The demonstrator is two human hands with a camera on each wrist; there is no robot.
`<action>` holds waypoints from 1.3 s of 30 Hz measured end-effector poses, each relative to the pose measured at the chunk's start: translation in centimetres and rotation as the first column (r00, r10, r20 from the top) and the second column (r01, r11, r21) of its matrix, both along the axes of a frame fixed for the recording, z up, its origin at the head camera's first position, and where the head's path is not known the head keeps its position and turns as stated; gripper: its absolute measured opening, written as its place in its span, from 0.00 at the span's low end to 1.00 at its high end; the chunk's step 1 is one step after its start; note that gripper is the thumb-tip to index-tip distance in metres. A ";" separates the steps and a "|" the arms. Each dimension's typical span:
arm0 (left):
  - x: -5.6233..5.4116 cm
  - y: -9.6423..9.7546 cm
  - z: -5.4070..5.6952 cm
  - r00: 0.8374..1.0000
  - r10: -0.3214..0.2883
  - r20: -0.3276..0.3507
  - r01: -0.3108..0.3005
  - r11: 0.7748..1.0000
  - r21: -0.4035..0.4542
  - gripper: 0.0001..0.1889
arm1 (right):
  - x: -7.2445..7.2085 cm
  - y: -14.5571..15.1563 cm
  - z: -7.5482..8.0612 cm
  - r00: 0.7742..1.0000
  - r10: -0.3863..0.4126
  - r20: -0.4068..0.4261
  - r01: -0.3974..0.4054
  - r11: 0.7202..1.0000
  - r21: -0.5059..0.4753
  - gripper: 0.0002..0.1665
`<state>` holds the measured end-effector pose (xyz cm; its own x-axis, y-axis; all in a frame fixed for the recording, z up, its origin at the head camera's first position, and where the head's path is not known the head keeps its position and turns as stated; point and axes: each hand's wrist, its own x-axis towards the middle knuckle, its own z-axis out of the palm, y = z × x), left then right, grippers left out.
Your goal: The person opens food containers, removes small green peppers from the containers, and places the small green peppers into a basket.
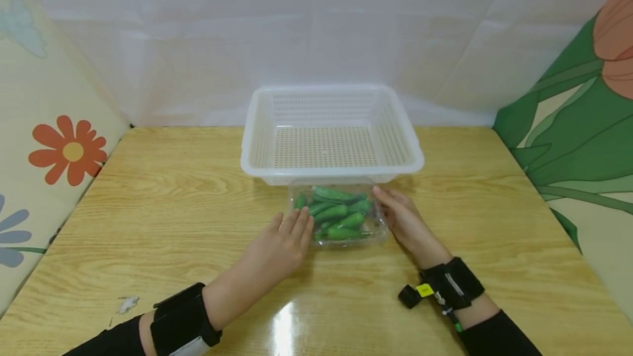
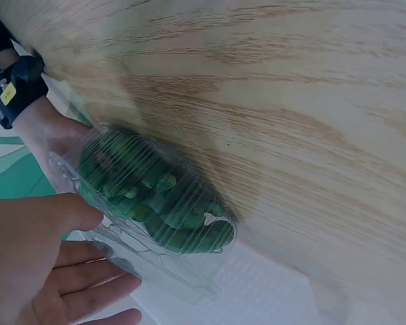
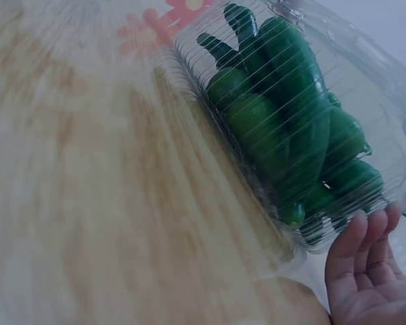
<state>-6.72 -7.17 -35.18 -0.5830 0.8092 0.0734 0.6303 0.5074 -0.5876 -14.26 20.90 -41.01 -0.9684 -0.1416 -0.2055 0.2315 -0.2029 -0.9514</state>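
A clear plastic clamshell box (image 1: 372, 235) with several small green cucumber-like vegetables (image 1: 332, 213) inside lies in front of the white basket. My right hand (image 1: 407, 224) grips the box's right end, its thumb near the far corner; in the right wrist view its curled fingertips (image 3: 369, 227) meet the ribbed plastic. At the other end, my left hand (image 1: 284, 243) has its fingers laid straight over the box's left edge. Seen from the left wrist, the left thumb (image 2: 74, 213) stands apart from those fingers, close to the box's rim.
Directly behind the box stands a white perforated plastic basket (image 1: 323, 172), and the box's far edge overlaps it in the head view. The wooden table (image 1: 163, 196) has a white cloth (image 1: 188, 43) behind it and panels with flower pictures at both sides.
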 end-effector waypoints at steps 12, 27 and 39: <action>0.0 1.1 0.0 0.999 0.017 0.042 -0.022 0.993 0.114 0.24 | 0.0 0.3 -0.5 1.000 -0.017 -0.025 0.013 0.985 -0.171 0.17; -0.4 4.0 -0.2 0.999 -0.017 0.027 0.010 0.971 0.238 0.20 | -0.2 0.3 -0.5 1.000 -0.016 0.008 0.017 0.986 -0.168 0.19; -0.4 7.2 0.2 0.999 0.021 0.050 -0.031 0.978 0.209 0.18 | -0.2 0.1 -0.3 0.999 -0.032 0.024 0.035 0.992 -0.122 0.20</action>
<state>-7.13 0.03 -35.02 -0.6101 0.7635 0.2116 0.6397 0.6323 -0.4370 -14.47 20.98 -41.34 -0.9685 -0.1343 -0.2098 0.2431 -0.3255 -0.9137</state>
